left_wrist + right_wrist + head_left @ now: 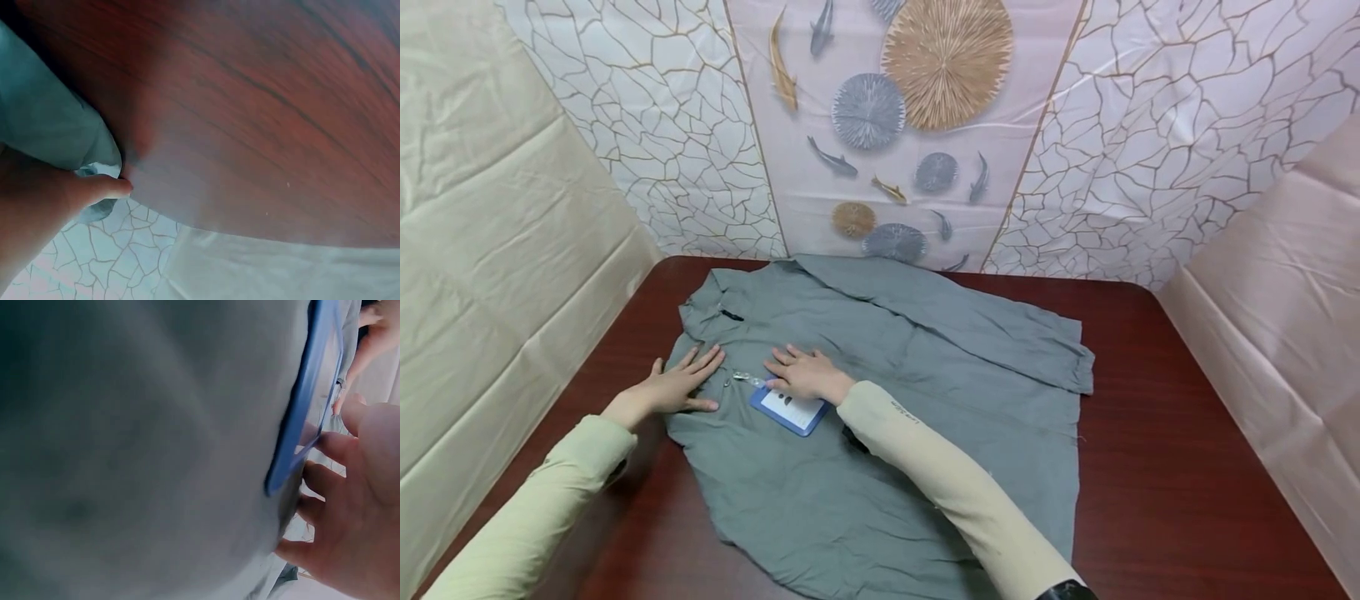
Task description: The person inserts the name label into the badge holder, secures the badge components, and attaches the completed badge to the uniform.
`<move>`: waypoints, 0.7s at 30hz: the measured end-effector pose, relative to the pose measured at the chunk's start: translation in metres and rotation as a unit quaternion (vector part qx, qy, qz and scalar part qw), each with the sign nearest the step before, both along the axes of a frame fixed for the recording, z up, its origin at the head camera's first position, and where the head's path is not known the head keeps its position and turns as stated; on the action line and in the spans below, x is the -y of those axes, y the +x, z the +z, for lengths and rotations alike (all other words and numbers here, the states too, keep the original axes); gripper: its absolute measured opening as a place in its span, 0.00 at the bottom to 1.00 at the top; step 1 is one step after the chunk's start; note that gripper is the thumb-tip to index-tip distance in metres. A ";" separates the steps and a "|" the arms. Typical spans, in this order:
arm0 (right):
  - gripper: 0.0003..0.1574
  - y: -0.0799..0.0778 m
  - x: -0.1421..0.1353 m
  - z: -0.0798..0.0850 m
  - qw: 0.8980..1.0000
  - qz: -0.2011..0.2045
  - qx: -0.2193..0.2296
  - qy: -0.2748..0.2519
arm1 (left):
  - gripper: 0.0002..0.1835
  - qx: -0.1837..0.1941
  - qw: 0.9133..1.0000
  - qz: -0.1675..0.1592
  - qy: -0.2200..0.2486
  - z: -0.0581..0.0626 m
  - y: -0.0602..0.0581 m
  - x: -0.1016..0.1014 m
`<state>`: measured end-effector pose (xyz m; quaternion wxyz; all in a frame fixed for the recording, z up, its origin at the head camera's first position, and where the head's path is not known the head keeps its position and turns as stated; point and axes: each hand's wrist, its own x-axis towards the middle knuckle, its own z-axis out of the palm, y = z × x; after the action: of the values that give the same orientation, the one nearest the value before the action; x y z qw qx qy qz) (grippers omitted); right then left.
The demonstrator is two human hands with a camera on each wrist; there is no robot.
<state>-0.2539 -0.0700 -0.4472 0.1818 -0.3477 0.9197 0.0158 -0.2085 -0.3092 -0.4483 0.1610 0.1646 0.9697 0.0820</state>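
Note:
A grey-green garment point(955, 392) with a long sleeve point(1000, 325) folded across its top lies spread out, lightly wrinkled. On it sits a blue-edged ID badge point(790, 410) with a clear strap and metal clip point(745, 377) at its upper left. My left hand point(673, 387) rests on the garment's left edge, fingers spread. In the left wrist view its thumb lies by the cloth's edge. My right hand point(805, 373) lies across the cloth at the badge's upper edge, fingers extended. The right wrist view shows its fingers beside the blue badge frame point(294, 425).
The garment lies on a dark red wood-grain table point(1180, 483). A small black strip point(732, 315) shows near the garment's upper left. Cream cloth point(482, 233) hangs at both sides, and a patterned backdrop point(880, 183) stands behind the table's far edge.

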 end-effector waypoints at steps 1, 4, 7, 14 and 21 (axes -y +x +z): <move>0.32 0.000 0.000 0.001 1.000 -0.004 0.001 0.001 | 0.51 0.009 1.000 0.004 -0.004 0.001 0.001 0.001; 0.32 0.000 0.001 0.003 1.000 -0.008 0.003 0.001 | 0.52 0.028 0.999 0.013 -0.010 0.005 0.004 0.003; 0.32 -0.001 0.002 0.004 1.000 -0.014 0.003 0.003 | 0.54 0.049 0.998 0.021 -0.013 0.008 0.006 0.007; 0.33 -0.007 0.003 -0.003 0.999 -0.036 0.013 -0.008 | 0.59 0.082 0.995 0.052 -0.031 0.015 0.010 0.009; 0.34 -0.006 0.006 -0.003 0.999 -0.043 -0.002 0.011 | 0.63 0.095 0.990 0.091 -0.049 0.012 0.013 0.012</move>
<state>-0.2604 -0.0756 -0.4507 0.1842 -0.3062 0.9338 0.0194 -0.1958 -0.3214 -0.4359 0.2526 0.0585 0.9637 0.0637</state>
